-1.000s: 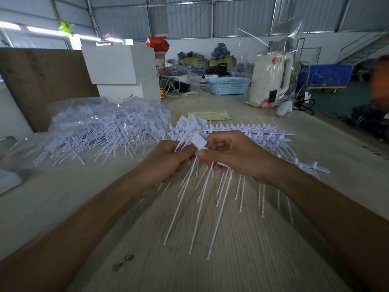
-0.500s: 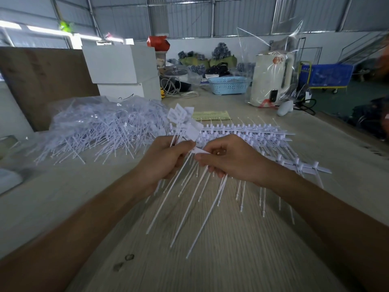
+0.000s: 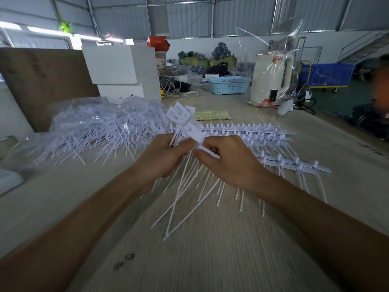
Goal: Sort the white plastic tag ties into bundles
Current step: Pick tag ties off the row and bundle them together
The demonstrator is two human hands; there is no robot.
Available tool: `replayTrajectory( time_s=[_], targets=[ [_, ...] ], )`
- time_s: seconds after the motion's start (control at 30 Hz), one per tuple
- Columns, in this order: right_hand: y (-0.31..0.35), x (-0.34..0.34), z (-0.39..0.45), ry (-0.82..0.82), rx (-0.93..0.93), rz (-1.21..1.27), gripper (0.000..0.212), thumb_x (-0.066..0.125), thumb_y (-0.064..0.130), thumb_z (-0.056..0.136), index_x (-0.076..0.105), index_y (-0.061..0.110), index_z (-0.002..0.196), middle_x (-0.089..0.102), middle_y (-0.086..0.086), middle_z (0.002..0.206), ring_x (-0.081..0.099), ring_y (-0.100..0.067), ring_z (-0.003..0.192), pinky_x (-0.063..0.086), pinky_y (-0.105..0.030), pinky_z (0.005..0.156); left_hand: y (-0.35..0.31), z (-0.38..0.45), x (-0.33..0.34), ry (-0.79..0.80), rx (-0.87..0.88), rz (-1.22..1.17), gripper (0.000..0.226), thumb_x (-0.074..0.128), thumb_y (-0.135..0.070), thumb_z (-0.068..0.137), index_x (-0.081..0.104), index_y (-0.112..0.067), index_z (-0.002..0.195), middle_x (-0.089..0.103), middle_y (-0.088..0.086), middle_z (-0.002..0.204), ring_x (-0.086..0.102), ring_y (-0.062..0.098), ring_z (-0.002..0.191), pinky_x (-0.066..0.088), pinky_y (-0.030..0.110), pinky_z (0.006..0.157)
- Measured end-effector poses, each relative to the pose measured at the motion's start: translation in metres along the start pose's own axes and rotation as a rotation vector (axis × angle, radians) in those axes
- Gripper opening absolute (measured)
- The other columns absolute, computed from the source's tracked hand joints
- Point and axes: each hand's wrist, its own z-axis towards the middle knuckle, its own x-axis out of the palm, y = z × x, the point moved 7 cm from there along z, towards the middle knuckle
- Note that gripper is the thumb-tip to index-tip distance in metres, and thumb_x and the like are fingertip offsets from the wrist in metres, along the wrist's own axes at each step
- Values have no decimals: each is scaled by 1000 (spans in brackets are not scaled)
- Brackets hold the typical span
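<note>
— Fingers first: what are they doing?

— Both hands meet above the wooden table [image 3: 210, 260]. The left hand [image 3: 162, 159] curls its fingers round a small bunch of white tag ties [image 3: 185, 125], flat tags fanned upward, thin tails slanting down past the palm toward the tabletop. The right hand [image 3: 229, 163] pinches one tie [image 3: 207, 151] between thumb and forefinger, just beside the left thumb, touching the bunch.

— And under the hands?

— Rows of ties still joined on strips [image 3: 263, 142] lie flat on the table, stretching right and away from the right wrist — the right hand and forearm cover their near-left part. Loose tails poke out below both hands.

— What sits to the left?

— A big heap of loose ties [image 3: 99, 131], partly in crumpled clear plastic, near the left hand but apart from it.

— Farther back?

— A yellowish slip of paper [image 3: 212, 115] just behind the strips. Beyond it, stacked white boxes [image 3: 120, 68] beside a brown board [image 3: 42, 81], a light blue basket [image 3: 228, 84], and a cream kettle [image 3: 271, 79] wrapped in clear film, with a small white object at its foot that I cannot identify. A blue cart [image 3: 326, 74] stands on the floor at far right, off the table.
</note>
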Motion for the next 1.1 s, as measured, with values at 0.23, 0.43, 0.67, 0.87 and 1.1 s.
replayTrajectory(
  time_s=[0.23,0.43,0.67,0.87,1.1],
  targets=[
    [-10,-6,2,-53,116,13,41,65,31,92,56,13,57,50,-10,51,51,-26,50,42,-38,51,6,0,5,99,-44,-45,26,72,-42,87,66,-22,72,38,-4,52,30,9,42,24,17,41],
    [-11,-8,2,-39,120,1,58,67,34,93,35,21,46,31,0,45,34,-14,44,35,-35,52,9,0,11,121,-33,-30,35,59,-41,98,60,-23,68,41,-4,58,31,11,48,23,22,45],
    [-8,-2,3,-27,149,-25,61,57,38,99,45,10,47,47,-5,42,51,-17,43,44,-30,53,6,2,7,93,-7,-38,35,53,-38,101,55,-20,72,51,-2,60,39,9,46,28,21,45],
    [-21,11,-4,212,331,519,35,61,30,99,71,-1,88,49,-3,58,42,-10,51,37,-19,48,10,3,1,49,-11,-94,32,47,-40,104,49,-16,82,45,3,56,35,15,43,31,22,41],
    [-15,19,-6,324,349,671,25,60,6,97,73,17,115,65,15,73,56,-9,71,48,-27,62,10,4,-6,-41,-34,-77,36,53,-49,100,65,-22,79,34,-8,53,25,8,42,22,19,39]
  ],
)
